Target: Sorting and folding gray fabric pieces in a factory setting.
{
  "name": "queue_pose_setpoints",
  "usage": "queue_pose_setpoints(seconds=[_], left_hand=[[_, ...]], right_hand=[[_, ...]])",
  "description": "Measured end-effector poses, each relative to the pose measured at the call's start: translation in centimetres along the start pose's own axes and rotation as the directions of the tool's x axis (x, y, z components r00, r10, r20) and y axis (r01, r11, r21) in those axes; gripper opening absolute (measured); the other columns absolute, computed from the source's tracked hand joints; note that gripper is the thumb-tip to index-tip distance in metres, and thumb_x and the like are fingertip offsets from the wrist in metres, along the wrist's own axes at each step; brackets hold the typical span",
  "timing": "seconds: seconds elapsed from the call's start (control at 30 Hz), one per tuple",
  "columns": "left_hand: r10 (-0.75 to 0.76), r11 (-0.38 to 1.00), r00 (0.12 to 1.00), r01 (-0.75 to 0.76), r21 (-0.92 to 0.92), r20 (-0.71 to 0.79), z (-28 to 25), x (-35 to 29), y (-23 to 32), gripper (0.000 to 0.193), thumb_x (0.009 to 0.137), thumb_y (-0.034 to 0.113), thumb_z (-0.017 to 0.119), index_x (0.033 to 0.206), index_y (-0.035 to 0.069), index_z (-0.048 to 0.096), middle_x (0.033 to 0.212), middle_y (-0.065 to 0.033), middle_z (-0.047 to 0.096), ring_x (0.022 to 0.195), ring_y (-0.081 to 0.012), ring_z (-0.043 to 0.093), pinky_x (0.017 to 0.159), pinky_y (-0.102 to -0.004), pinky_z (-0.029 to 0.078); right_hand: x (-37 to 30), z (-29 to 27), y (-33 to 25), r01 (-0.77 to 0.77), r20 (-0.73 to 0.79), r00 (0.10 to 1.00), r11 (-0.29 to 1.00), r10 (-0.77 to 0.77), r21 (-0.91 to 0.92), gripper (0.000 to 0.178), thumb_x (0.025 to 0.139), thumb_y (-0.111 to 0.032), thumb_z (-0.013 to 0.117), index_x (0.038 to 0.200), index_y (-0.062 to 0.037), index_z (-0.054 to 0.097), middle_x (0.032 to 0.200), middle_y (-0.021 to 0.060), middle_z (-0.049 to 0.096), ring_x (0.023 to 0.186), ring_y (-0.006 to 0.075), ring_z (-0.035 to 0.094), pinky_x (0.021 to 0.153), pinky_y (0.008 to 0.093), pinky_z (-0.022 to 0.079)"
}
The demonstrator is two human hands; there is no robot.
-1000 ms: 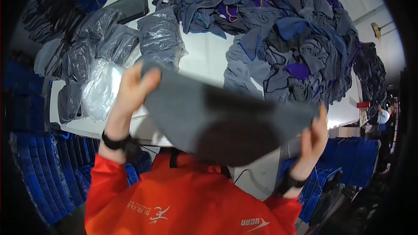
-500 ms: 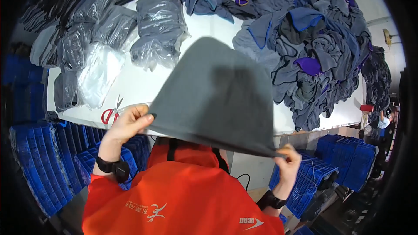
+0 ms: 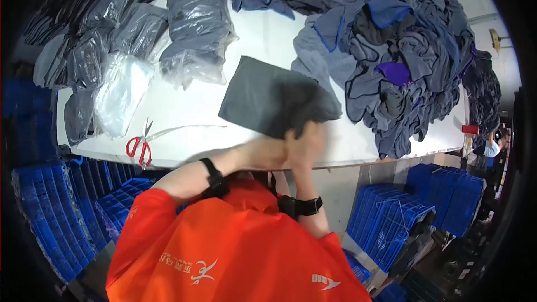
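A dark grey cloth (image 3: 263, 92) lies on the white table in front of me, folded over into a smaller piece. Its right end is bunched, and my right hand (image 3: 307, 142) is closed on the near edge there, somewhat blurred. Against it, at the cloth's near edge, is my left hand (image 3: 267, 154); its fingers are mostly hidden and smeared, so its grip does not show. Red-handled scissors (image 3: 140, 148) rest with blades slightly apart near the table's front edge, left of my hands. A thin pale strip (image 3: 193, 127) stretches from beside them toward the cloth.
A large heap of grey cloths (image 3: 403, 72) with blue and purple parts covers the table's right and far side. Clear-bagged grey cloths (image 3: 196, 28) and clear plastic bags (image 3: 123, 92) lie at left. Blue crates (image 3: 386, 212) stand below the table on both sides.
The cloth was held up and spread between my two hands; now it lies folded on the table. Both hands have come together at its near edge.
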State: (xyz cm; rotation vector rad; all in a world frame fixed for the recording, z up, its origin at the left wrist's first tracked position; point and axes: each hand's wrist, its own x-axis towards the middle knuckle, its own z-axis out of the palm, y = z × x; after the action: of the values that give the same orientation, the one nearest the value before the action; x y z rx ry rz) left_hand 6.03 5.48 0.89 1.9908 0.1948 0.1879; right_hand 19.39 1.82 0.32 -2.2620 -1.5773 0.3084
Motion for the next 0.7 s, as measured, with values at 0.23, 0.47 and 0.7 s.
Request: queue_pose_setpoints(seconds=[0.23,0.47,0.7], left_hand=[[-0.396,0.914,0.239,0.195,-0.356,-0.887,5.0,-3.0,-3.6,0.026,0.078,-0.002,0.052,0.103,0.0,0.044,0.098,-0.0183,0.051,0.095,-0.0323,0.054,0.082,-0.0377,0.044],[0.12,0.391,-0.212,0.908,-0.15,-0.97,-11.9,-10.5,-2.0,0.065,0.072,0.021,0.067,0.127,0.0,0.04,0.109,-0.023,0.045,0.104,-0.0388,0.043,0.087,-0.0472,0.035],[0.004,0.749,-0.102,0.659,-0.065,-0.995,-9.1,-17.2,-4.9,0.013,0.088,0.012,0.05,0.089,0.003,0.059,0.076,-0.0077,0.053,0.071,-0.0203,0.054,0.064,-0.0308,0.043]], right_hand=[[-5.4,4.5,2.9,0.596,0.009,0.803,0.803,-0.596,0.016,0.049,0.079,-0.029,0.059,0.125,-0.0145,0.05,0.137,0.0124,0.036,0.129,0.0381,0.026,0.098,0.067,0.012],[10.1,6.3,-8.9,0.535,-0.013,0.844,0.844,-0.536,-0.041,0.031,0.077,-0.035,0.056,0.078,-0.006,0.065,0.088,0.0155,0.056,0.083,0.0335,0.053,0.079,0.0471,0.039],[4.8,4.0,-6.3,0.751,0.481,0.588,0.66,-0.65,-0.026,0.094,0.057,-0.019,0.074,0.14,-0.0171,0.029,0.12,0.0194,0.044,0.112,0.0387,0.043,0.087,0.0592,0.036]])
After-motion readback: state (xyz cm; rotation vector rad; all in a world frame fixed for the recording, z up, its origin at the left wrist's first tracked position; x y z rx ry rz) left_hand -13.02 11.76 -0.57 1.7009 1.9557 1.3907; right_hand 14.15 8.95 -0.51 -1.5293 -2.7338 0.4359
